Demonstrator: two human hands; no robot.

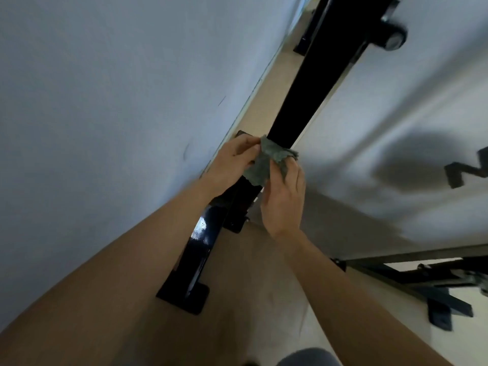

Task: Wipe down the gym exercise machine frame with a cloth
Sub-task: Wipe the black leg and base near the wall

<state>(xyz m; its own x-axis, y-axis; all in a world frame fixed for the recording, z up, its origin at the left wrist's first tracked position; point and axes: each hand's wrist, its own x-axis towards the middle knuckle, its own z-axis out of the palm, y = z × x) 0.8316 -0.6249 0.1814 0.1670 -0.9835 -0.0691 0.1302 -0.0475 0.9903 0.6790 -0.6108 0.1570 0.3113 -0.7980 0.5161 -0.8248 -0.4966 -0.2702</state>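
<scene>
A glossy black frame post (314, 91) of the gym machine runs from the floor foot up past the top of the view. A grey-green cloth (266, 161) is wrapped around the post near its lower end. My left hand (232, 162) pinches the cloth's left side with curled fingers. My right hand (284, 199) grips the cloth's right side, its fingertips tucked into the fabric. The post's part under the cloth is hidden.
The post's black foot bar (196, 257) lies on the beige floor next to a white wall (118, 101) on the left. A white panel (396, 128) stands close on the right. A black roller (394, 38) sticks out of the post high up. More black frame parts (433, 281) lie at lower right.
</scene>
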